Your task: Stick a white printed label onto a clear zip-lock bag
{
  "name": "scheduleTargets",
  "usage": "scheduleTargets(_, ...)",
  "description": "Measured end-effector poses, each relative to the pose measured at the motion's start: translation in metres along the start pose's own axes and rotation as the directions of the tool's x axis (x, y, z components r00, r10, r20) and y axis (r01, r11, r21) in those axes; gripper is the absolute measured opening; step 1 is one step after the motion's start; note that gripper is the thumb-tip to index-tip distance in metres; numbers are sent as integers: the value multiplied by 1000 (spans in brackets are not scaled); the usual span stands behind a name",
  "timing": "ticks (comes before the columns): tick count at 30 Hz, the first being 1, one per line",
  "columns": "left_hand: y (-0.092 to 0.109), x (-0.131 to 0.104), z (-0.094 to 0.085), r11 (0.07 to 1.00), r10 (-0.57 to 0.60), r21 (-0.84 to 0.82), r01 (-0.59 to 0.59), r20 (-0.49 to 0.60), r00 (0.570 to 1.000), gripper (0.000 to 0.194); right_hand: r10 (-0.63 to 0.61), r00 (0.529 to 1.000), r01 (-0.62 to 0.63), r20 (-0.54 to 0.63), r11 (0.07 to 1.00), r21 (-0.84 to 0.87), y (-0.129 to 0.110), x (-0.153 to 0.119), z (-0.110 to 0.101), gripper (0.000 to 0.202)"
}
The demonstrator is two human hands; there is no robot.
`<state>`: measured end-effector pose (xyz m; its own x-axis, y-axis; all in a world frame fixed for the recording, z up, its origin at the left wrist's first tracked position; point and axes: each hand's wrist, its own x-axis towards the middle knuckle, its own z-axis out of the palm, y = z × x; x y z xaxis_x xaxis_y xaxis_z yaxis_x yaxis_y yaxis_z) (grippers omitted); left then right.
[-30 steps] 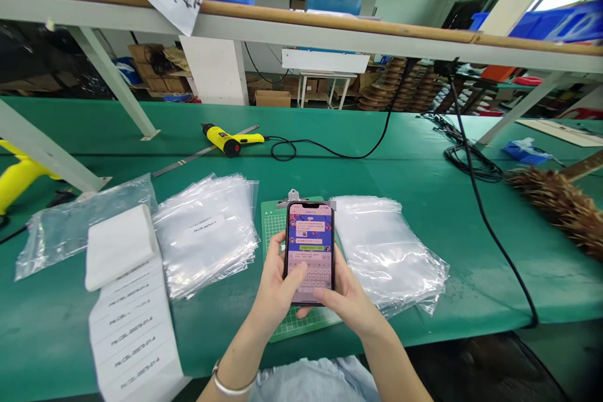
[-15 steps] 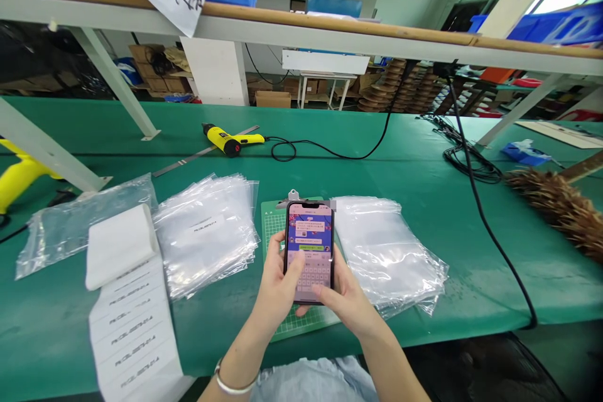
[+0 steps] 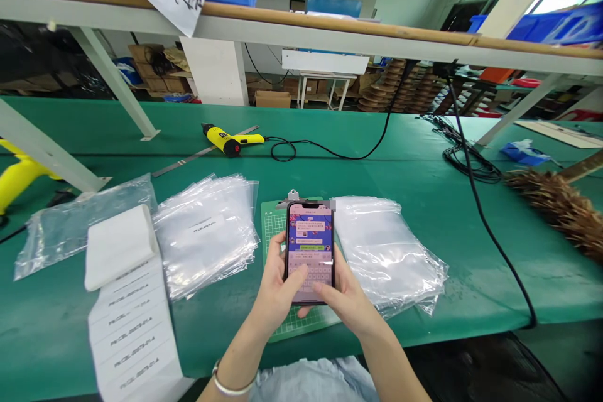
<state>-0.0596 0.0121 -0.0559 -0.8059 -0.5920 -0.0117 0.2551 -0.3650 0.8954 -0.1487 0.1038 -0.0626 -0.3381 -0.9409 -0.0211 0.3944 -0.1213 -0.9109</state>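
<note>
Our left hand (image 3: pixel 277 282) and right hand (image 3: pixel 349 294) grip phone (image 3: pixel 309 228); left thumb (image 3: pixel 296 280) shifted lower; likely we're mid-typing.

Left hand (image 3: pixel 276 292) and right hand (image 3: pixel 351 301) close together, fingers (image 3: pixel 277 242) curled, thumbs (image 3: pixel 296 279) angled inward — both forearms (image 3: pixel 393 355) slanting inward

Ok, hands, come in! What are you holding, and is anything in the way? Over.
Left hand, right hand: both holding smartphone. Smartphone lit up, over gridded green clipboard. Clear plastic bags on both sides, none covering the smartphone.
</note>
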Motion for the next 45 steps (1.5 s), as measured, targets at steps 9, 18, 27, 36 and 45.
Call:
scheduleTargets(9, -1, -3, -7, 999, -37, 12, 36, 156, 987, 64, 39, 999, -38, -7, 992, 116, -2, -1, -4, 57)
scheduleTargets(18, 7, -3, -12, 998, -66, 18, 64, 206, 976, 78, 6, 983, -43, 183, 979, 200, -7, -4, -9, 63)
scheduleTargets(27, 5, -3, -9, 996, -84, 20, 82, 239, 967, 78, 27, 998, -24, -49, 997, 71, -4, -3, 1, 54)
scheduleTargets(36, 2, -2, -15, 982, -93, -143, 120, 183, 979, 60, -7, 999, 3, 37, 993, 115, -4, -5, -2, 53)
scheduleTargets(45, 4, -3, -11, 986, -64, -129, 104, 283, 957, 74, 13, 1000, -15, 17, 991, 130, -2, -4, -3, 48)
